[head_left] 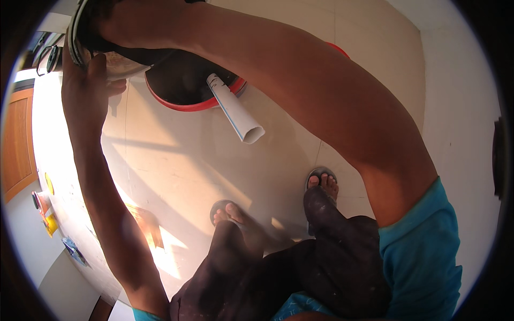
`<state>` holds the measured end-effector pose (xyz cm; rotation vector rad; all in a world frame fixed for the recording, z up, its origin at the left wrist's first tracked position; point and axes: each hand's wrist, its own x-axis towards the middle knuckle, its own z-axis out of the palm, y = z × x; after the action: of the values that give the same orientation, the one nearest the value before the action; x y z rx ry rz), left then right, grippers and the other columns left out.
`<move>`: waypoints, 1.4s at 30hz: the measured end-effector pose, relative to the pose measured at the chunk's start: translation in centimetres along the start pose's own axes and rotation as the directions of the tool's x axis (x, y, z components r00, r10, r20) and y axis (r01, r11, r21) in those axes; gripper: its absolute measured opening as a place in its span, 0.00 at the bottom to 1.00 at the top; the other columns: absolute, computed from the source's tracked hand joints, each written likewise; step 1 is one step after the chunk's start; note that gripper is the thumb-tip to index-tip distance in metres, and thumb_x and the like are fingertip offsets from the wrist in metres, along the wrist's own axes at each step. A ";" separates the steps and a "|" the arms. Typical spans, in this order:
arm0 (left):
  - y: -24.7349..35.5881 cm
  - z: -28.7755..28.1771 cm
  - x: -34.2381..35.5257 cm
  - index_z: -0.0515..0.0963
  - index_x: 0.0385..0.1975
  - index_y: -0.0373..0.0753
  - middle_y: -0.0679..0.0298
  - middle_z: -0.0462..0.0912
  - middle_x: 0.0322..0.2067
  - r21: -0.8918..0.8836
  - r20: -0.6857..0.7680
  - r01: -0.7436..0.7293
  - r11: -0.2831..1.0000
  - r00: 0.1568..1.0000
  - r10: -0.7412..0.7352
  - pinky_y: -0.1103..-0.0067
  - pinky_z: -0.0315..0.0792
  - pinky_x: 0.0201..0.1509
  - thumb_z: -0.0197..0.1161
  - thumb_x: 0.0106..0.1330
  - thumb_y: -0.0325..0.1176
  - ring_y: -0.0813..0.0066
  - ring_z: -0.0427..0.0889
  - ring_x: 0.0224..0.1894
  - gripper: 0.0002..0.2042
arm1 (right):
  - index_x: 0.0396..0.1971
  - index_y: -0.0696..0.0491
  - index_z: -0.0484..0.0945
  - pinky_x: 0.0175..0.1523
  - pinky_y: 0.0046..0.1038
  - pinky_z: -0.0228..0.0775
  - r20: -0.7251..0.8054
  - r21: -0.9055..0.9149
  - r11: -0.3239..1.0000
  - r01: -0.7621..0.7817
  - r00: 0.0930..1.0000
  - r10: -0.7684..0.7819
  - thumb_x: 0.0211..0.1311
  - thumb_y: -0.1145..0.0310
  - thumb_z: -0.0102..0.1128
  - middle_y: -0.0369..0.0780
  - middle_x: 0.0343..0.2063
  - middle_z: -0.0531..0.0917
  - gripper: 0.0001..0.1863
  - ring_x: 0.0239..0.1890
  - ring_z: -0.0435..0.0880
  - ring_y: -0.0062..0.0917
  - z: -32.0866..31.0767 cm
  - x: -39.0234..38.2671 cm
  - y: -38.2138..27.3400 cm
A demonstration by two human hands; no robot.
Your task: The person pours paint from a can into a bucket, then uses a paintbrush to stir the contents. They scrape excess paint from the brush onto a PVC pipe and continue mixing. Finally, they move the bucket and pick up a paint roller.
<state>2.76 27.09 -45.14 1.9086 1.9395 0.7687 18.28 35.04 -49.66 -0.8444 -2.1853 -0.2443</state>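
Note:
A round vessel with a pale metallic rim (78, 40) is tilted at the upper left. My left hand (85, 88) grips its lower edge, the thumb on one side and the other fingers partly hidden. My right arm reaches across the top of the view, and my right hand (120, 24) is at the vessel's dark opening with its fingers out of sight. Below the vessel, a black tub with a red rim (187, 107) stands on the floor, partly covered by my right arm. A white tube (235, 112) leans over that rim, its open end toward me.
My sandalled feet (324, 182) are on the sunlit tiled floor (214, 155). A pale wall (455, 107) rises at the right. Small yellow and blue items (75, 251) lie at the left edge, below an orange-brown wooden panel (20, 142). A dark lidded container (52, 58) stands at the far left.

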 end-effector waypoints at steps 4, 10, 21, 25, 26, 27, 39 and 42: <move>1.7 -0.3 -1.3 0.59 0.75 0.45 0.49 0.85 0.51 -0.077 0.024 0.011 0.997 1.000 -0.009 0.70 0.87 0.38 0.53 0.73 0.43 0.55 0.92 0.37 0.31 | 0.37 0.56 0.86 0.40 0.37 0.85 -0.025 0.251 0.963 -0.097 0.994 0.107 0.64 0.69 0.59 0.46 0.29 0.89 0.09 0.33 0.92 0.36 -3.7 -2.7 -1.3; -1.4 0.3 0.8 0.71 0.60 0.32 0.52 0.88 0.40 -0.121 -0.006 0.076 0.990 0.997 -0.078 0.76 0.84 0.45 0.61 0.74 0.50 0.65 0.92 0.33 0.27 | 0.39 0.57 0.86 0.47 0.39 0.84 0.351 -0.078 0.995 -0.056 0.933 0.080 0.65 0.70 0.58 0.48 0.34 0.90 0.10 0.40 0.92 0.39 -3.1 -1.8 2.2; 1.3 0.4 -0.5 0.59 0.72 0.46 0.52 0.84 0.51 -0.025 0.027 0.029 0.999 0.999 -0.028 0.74 0.87 0.42 0.55 0.74 0.43 0.63 0.92 0.35 0.28 | 0.39 0.55 0.87 0.47 0.37 0.85 0.320 -0.111 0.992 -0.056 0.943 0.089 0.65 0.71 0.59 0.47 0.38 0.90 0.09 0.40 0.92 0.39 -4.1 -2.2 1.6; 3.7 0.6 -1.2 0.52 0.78 0.53 0.52 0.82 0.55 0.056 0.024 0.025 0.998 0.999 -0.026 0.73 0.88 0.42 0.52 0.74 0.40 0.61 0.92 0.36 0.33 | 0.36 0.54 0.89 0.46 0.36 0.85 0.261 -0.093 0.982 -0.165 0.948 0.184 0.64 0.72 0.60 0.46 0.35 0.90 0.09 0.39 0.92 0.37 -4.5 -2.3 1.7; 3.5 0.4 -1.6 0.50 0.79 0.55 0.52 0.82 0.57 0.090 0.016 0.035 0.995 0.999 -0.036 0.72 0.88 0.42 0.52 0.74 0.39 0.61 0.92 0.37 0.34 | 0.35 0.54 0.89 0.45 0.36 0.85 0.266 -0.080 0.979 -0.187 0.943 0.201 0.64 0.72 0.60 0.46 0.34 0.90 0.08 0.39 0.92 0.36 -3.8 -2.2 1.3; 2.8 0.4 -1.8 0.52 0.79 0.53 0.52 0.84 0.51 0.073 -0.013 0.013 0.997 1.000 -0.012 0.71 0.86 0.42 0.52 0.73 0.39 0.61 0.91 0.34 0.34 | 0.33 0.54 0.89 0.44 0.36 0.85 0.271 -0.067 0.976 -0.209 0.937 0.219 0.64 0.71 0.60 0.45 0.33 0.90 0.08 0.39 0.92 0.36 -3.2 -2.1 0.9; 0.4 2.0 -1.9 0.53 0.79 0.54 0.48 0.76 0.65 0.359 -0.270 -0.353 0.864 0.847 0.458 0.65 0.86 0.51 0.50 0.71 0.30 0.53 0.89 0.49 0.34 | 0.64 0.56 0.74 0.76 0.38 0.60 -0.159 -0.043 0.971 -0.235 0.961 0.225 0.72 0.66 0.49 0.51 0.66 0.75 0.24 0.69 0.71 0.40 1.8 -1.8 4.1; 0.4 2.2 -2.1 0.54 0.79 0.55 0.48 0.77 0.64 0.276 -0.250 -0.271 0.922 0.906 0.341 0.64 0.84 0.54 0.49 0.72 0.31 0.52 0.88 0.50 0.33 | 0.64 0.57 0.74 0.75 0.39 0.60 -0.192 -0.032 0.972 -0.234 0.956 0.224 0.72 0.65 0.50 0.51 0.65 0.75 0.24 0.69 0.72 0.41 2.7 -2.8 4.7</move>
<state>4.49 25.32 -46.95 2.4075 1.9938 0.9992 21.00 38.36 -53.96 -1.0525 -1.8948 -0.2578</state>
